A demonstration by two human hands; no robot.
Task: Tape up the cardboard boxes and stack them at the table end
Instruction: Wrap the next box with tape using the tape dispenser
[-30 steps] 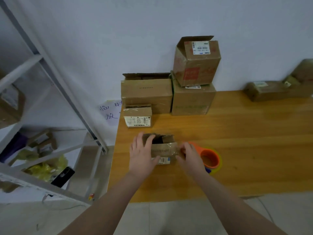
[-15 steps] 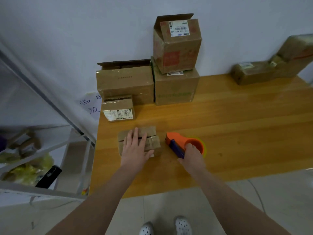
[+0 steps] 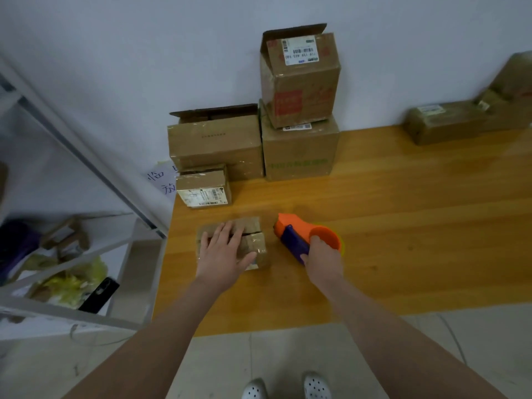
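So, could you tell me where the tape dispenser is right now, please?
In the head view the tape dispenser sits on the table, gripped by the right hand, just right of the small box under the left hand.

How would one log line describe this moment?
left hand: flat on small box | right hand: grips tape dispenser | tape dispenser: right of small box, apart

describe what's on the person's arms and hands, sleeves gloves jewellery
Nothing worn shows. The left hand and right hand are ungloved, the left forearm and right forearm bare to the frame edge, no sleeve, and neither wrist has a watch or band.
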